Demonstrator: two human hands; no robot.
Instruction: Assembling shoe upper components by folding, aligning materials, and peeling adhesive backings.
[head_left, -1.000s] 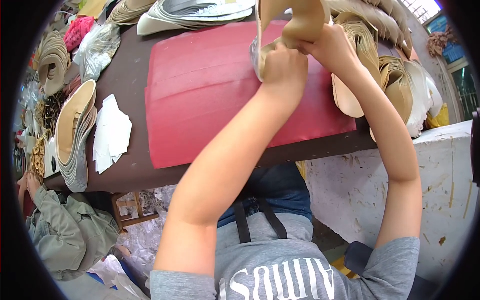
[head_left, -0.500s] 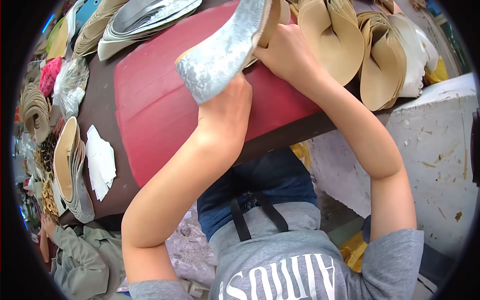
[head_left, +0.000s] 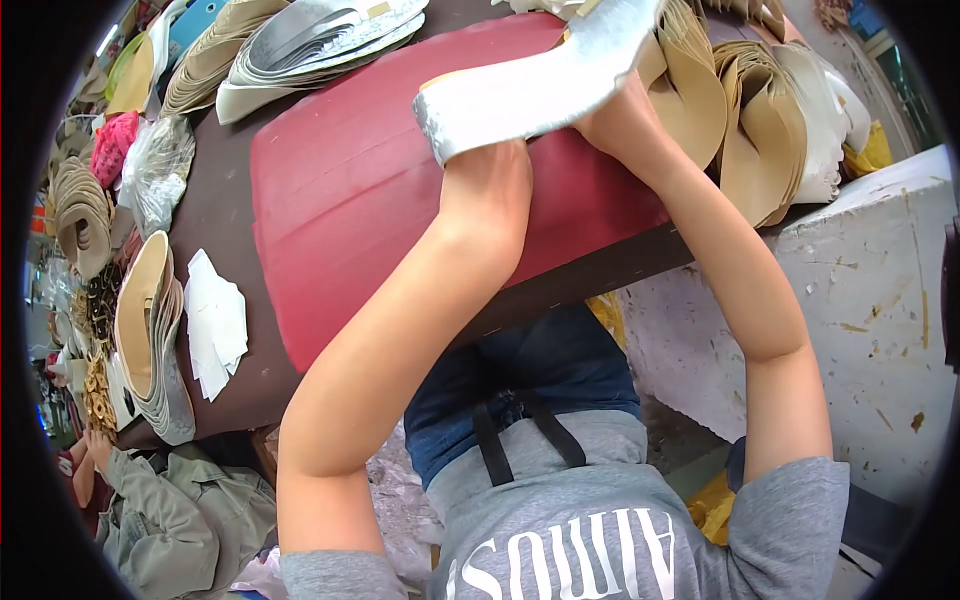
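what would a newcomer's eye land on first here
Probably the bright silvery curved piece at the top centre, raised in front of the left hand and right hand, whose fingers it mostly hides. Next would likely be the large red sheet spread beneath on the table, then the vivid pink bundle at the upper left.

text: large white letters point(head_left: 572, 556), upside down | on: grey T-shirt point(head_left: 585, 490)
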